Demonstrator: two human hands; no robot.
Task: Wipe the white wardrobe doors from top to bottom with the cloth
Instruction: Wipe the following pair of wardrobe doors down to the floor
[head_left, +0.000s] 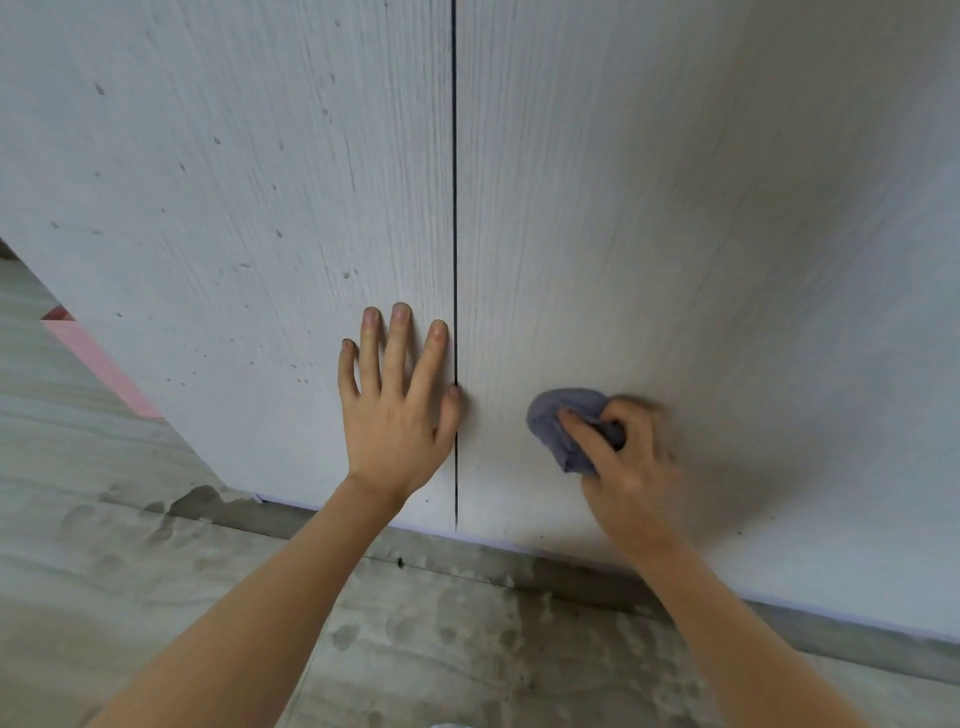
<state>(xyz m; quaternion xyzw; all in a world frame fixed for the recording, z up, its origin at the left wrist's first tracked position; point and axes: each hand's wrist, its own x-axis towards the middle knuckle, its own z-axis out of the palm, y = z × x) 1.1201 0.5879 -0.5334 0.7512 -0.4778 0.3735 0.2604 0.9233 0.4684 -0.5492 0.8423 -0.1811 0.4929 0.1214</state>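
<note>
Grey cloth (569, 426) bunched in right hand (631, 467) (low on right door (701, 260)); left hand (397, 400) flat beside seam (455, 234).

1. The left hand (397, 410) lies flat at the centre of the frame, palm forward, four fingers straight and spread upward, thumb out to the right.
2. Its bare forearm runs down to the lower left of the frame, wrist straight.
3. The right hand (626, 462), right of centre, has its fingers curled round a bunched cloth (566, 423), thumb on top; it looks slightly blurred.
4. Its bare forearm slants to the lower right corner.
</note>
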